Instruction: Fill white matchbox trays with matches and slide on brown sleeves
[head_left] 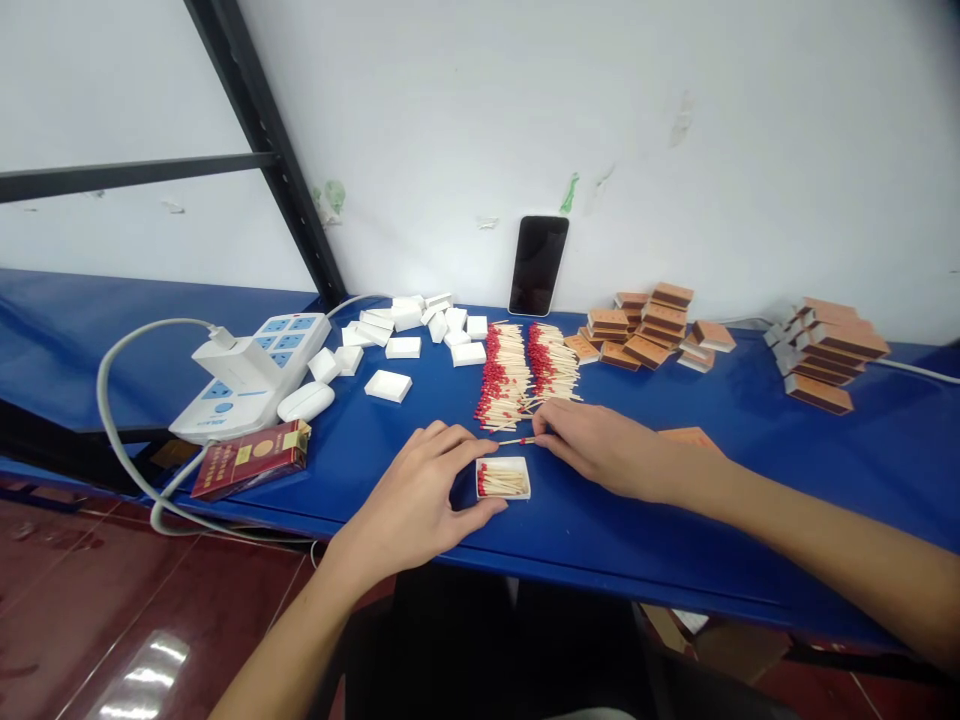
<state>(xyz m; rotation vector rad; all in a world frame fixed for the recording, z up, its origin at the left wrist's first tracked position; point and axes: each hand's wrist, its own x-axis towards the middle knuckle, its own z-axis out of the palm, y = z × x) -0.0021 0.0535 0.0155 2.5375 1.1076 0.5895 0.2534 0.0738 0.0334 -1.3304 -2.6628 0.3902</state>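
Note:
A small white matchbox tray (528, 480) with red-tipped matches (504, 482) lying in it rests near the table's front edge. My left hand (420, 500) curves round the tray's left side, thumb along the near edge and index finger at the far edge. Just behind the tray, my right hand (592, 447) pinches matches (519, 441) between thumb and fingertips; how many is unclear. Their left end lies close to my left index fingertip. Beyond my hands are two heaps of loose matches, a left heap (504, 378) and a right heap (553, 362).
White trays (388, 386) lie scattered at the back left. Orange-brown matchbox sleeves (646, 330) are piled at the back right, with another stack (832, 350) farther right. A phone (539, 265) leans on the wall. A power strip (289, 350) and red packet (251, 460) sit left.

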